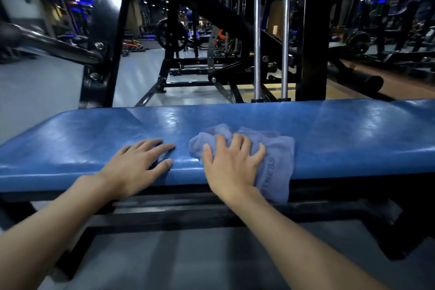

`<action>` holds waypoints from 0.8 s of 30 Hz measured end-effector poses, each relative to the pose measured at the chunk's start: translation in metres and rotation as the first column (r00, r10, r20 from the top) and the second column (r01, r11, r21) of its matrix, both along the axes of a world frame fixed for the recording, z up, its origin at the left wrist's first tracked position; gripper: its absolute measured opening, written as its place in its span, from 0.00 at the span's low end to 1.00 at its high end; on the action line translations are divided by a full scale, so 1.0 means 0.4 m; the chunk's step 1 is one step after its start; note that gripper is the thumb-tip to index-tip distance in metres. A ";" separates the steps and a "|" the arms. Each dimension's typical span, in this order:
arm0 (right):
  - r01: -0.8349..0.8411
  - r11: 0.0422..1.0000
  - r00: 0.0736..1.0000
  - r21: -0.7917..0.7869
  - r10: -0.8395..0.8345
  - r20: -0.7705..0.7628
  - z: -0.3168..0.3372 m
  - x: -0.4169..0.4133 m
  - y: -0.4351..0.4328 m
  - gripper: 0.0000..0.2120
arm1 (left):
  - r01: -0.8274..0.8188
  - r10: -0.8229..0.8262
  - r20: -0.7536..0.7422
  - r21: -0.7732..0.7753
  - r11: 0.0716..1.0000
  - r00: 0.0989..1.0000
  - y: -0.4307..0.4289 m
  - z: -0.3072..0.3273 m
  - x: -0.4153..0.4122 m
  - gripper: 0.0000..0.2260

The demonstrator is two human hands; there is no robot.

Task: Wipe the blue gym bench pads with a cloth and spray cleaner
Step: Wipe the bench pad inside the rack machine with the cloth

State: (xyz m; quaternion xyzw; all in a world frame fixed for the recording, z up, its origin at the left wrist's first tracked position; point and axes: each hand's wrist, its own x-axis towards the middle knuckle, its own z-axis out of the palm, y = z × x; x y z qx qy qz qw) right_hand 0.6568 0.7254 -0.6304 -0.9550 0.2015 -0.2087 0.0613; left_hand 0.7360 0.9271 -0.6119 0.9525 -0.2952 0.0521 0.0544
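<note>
A long blue bench pad (341, 134) runs across the view, shiny with reflections. A crumpled light-blue cloth (277, 162) with dark lettering lies on the pad's near edge, one corner hanging over the front. My right hand (231, 162) presses down on the cloth, fingers bent into its folds. My left hand (141, 160) rests flat on the bare pad just left of the cloth, fingers spread, holding nothing. No spray bottle is in view.
The bench's black steel frame (211, 212) runs under the pad. Behind it stand black machine uprights (313, 30), two chrome guide rods (257, 30) and a weight plate (171, 35). A padded black bar (47, 42) juts in at left. Grey floor (35, 87) lies beyond.
</note>
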 end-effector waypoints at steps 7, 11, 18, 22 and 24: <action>-0.099 0.961 0.994 0.257 0.085 0.067 0.137 0.002 -0.177 0.21 | 0.141 -0.090 0.230 -0.215 0.966 0.969 -0.154 0.081 -0.081 0.30; 0.048 0.944 0.999 0.326 -0.038 -0.038 0.098 -0.044 -0.351 0.22 | 0.241 -0.206 0.250 -0.119 0.963 0.946 -0.355 0.055 -0.115 0.29; 0.043 0.966 0.997 0.255 -0.024 -0.080 0.046 -0.043 -0.379 0.22 | 0.169 -0.167 0.311 0.023 0.985 0.936 -0.372 -0.036 -0.086 0.33; -0.087 0.979 0.994 0.182 0.096 -0.044 0.047 -0.007 -0.323 0.21 | 0.118 -0.112 0.343 0.005 0.993 0.933 -0.262 -0.042 -0.056 0.30; -0.144 0.979 0.981 0.142 0.160 -0.109 0.035 0.005 -0.282 0.24 | 0.084 -0.081 0.345 0.005 0.996 0.935 -0.185 -0.040 -0.039 0.30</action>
